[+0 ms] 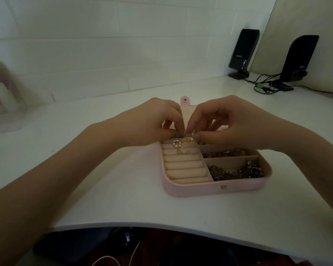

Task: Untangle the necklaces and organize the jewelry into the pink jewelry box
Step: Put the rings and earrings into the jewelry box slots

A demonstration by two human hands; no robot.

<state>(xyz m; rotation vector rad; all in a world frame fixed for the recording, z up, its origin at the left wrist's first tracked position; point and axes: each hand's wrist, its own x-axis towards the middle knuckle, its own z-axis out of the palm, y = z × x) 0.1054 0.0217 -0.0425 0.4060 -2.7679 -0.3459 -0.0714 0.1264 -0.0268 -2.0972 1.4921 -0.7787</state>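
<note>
Pink box (215, 186) open mid-table (123, 198), long axis left to right, lid flap (185, 101) pointing away toward wall. Above box's far roll rows, left hand (152, 121) and right hand (225, 121) both pinching something small, too hidden to name. Gold earrings (178, 144) on rolls; tangled chains (236, 170) in box's right compartments, strands indistinct.

You're working in dim, flat light with soft shadows. The wide lens bends the bench (123, 204) edge. Far left looks blurred, perhaps from motion.
</note>
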